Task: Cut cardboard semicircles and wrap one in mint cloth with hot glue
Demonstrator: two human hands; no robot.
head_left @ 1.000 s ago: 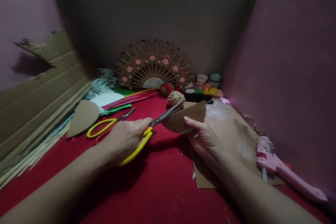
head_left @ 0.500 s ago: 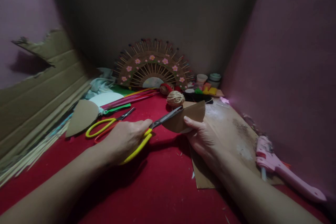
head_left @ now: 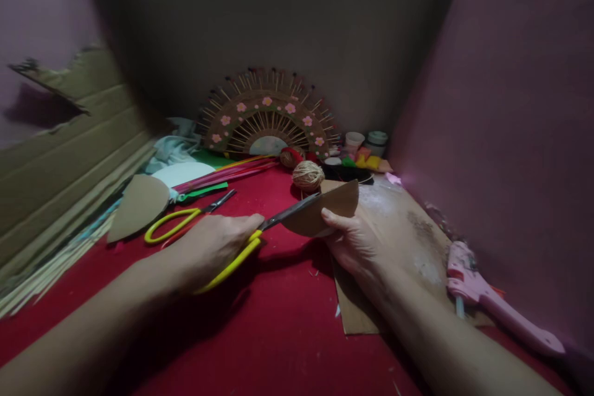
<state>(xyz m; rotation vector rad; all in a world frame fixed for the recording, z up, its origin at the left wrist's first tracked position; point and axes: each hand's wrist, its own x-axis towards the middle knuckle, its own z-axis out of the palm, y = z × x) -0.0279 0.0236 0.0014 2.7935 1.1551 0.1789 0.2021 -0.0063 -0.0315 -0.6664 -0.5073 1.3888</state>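
Observation:
My left hand [head_left: 227,241] is closed round the yellow handles of a pair of scissors [head_left: 232,267]. Their blades lie along the upper edge of a brown cardboard piece [head_left: 310,215] with a curved lower side. My right hand [head_left: 350,235] pinches that cardboard at its right part, thumb on the near face and fingers hidden behind. Just beyond the blades sits a ball of twine [head_left: 308,176]. A second pair of scissors [head_left: 172,226], with yellow and orange handles, lies on the red surface [head_left: 278,334], partly behind my left hand.
At left lie a cardboard half-disc [head_left: 139,209], a white disc [head_left: 189,174] and thin sticks [head_left: 58,275]. A flowered fan-shaped piece [head_left: 268,112] stands at the back. On the right, a pink glue gun [head_left: 501,306] rests by a cardboard sheet [head_left: 399,247].
The scissor blades have closed together along the cardboard's edge, and the handles have swung slightly down and left. The whole view has shifted a little. Both hands keep their hold.

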